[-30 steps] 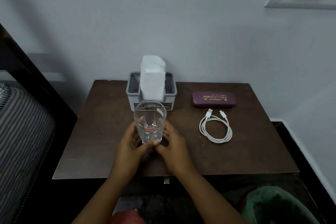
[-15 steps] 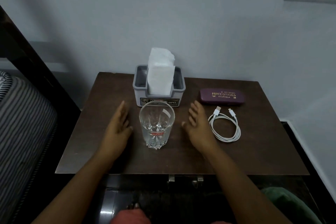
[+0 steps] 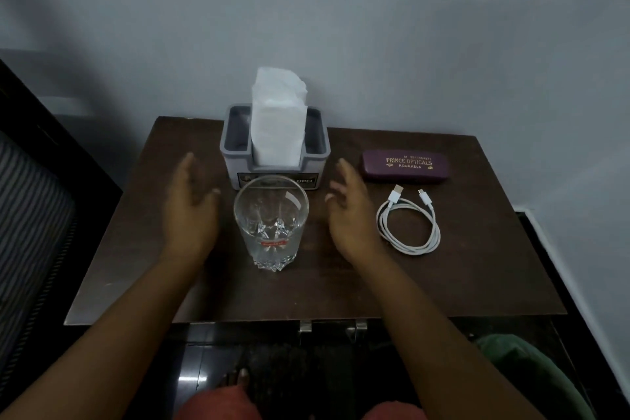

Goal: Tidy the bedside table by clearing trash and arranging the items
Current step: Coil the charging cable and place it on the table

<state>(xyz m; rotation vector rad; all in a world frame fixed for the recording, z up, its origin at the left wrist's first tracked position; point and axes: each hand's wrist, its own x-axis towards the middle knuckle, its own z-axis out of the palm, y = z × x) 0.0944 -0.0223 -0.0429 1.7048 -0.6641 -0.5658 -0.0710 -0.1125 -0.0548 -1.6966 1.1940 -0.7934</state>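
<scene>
Two hands — left [image 3: 191, 215], right [image 3: 351, 215] — released beside glass [image 3: 271, 222], purple case [image 3: 404, 167] lettered "PRINCE OPTICALS ROURKELA", holder [image 3: 276, 160] reading "OPEL"

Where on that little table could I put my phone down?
Bare wood runs along the front of the table, nearer than the glass, and down its left side beyond the left hand. Crowded: tissue holder, glass and right hand centrally; case and cable at right.

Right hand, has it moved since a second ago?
Yes. The right hand has left the clear faceted drinking glass and shifted right, toward the coiled white charging cable. Its fingers are open, with a gap to the glass.
</scene>
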